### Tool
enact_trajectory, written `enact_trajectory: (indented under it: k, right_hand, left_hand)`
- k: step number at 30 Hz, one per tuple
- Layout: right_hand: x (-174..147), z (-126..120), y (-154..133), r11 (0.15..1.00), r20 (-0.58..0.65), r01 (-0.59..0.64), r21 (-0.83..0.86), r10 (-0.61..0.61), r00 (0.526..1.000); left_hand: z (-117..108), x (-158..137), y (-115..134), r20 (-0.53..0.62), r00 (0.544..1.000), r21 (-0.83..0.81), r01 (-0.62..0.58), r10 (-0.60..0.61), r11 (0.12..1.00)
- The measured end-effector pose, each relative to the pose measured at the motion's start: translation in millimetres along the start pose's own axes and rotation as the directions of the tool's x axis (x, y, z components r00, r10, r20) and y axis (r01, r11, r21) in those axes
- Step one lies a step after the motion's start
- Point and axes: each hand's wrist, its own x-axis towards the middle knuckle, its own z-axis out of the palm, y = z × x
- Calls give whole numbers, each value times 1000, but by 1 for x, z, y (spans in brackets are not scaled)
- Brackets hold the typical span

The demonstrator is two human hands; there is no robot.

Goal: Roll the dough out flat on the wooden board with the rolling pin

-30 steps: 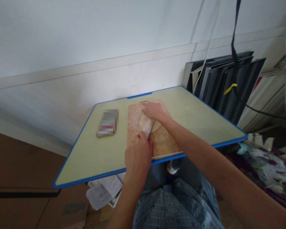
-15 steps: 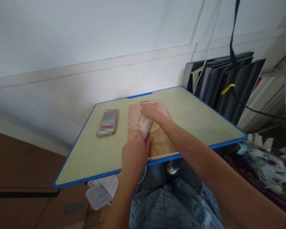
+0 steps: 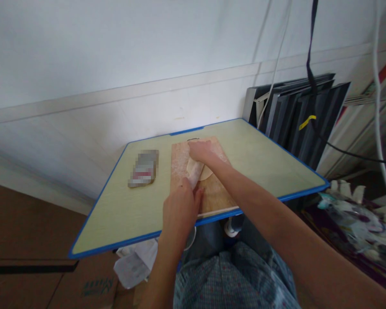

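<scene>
A round of pale dough lay flat on a floured wooden board just below the centre of the frame. A white, flour-dusted rolling pin lay slantwise across it, with dough showing on both sides. Your left hand was curled around the pin's near end, thumb standing a little apart; your right hand was folded over the far end, its exact finger grip too blurred to tell. Over the last second, the pin and your left hand had shifted slightly leftward across the board. That suggested a short rolling stroke, with the dough being pressed under the pin. Around the board spread a pale green table edged in blue. A pixelated item lay left of the board, unreadable. Dark panels leaned at upper right; plastic bags filled the lower right.
</scene>
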Motion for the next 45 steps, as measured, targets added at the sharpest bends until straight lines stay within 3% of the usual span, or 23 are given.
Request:
enact_trajectory:
  k: [9, 12, 17, 22, 32, 40, 45]
  right_hand:
    - [-15, -4, 19, 996, -27, 69, 48, -68, 997]
    - [-19, -7, 24, 998, -19, 43, 53, -42, 999]
    - [-10, -5, 8, 1000, 27, -10, 20, 9, 1000]
    - [-1, -1, -1, 1000, -10, -4, -5, 4, 1000]
    - [-17, -4, 29, 997, -54, 39, 72, -35, 998]
    - [-10, -9, 2, 999, 16, -26, 29, 25, 1000]
    - [-12, -7, 8, 998, -24, 4, 60, -2, 1000]
  left_hand:
    - [-1, -7, 16, 19, 999, 75, 46, -48, 996]
    - [-1, -8, 19, 14, 999, 68, 34, -35, 997]
    - [0, -4, 9, 12, 1000, 36, 22, -22, 999]
    - [2, -3, 3, -31, 999, 13, -12, 13, 1000]
    - [3, -7, 16, -22, 1000, 81, 14, -12, 997]
    - [2, -5, 11, 13, 999, 51, 32, -33, 998]
    - [3, -6, 12, -7, 999, 80, 35, -35, 996]
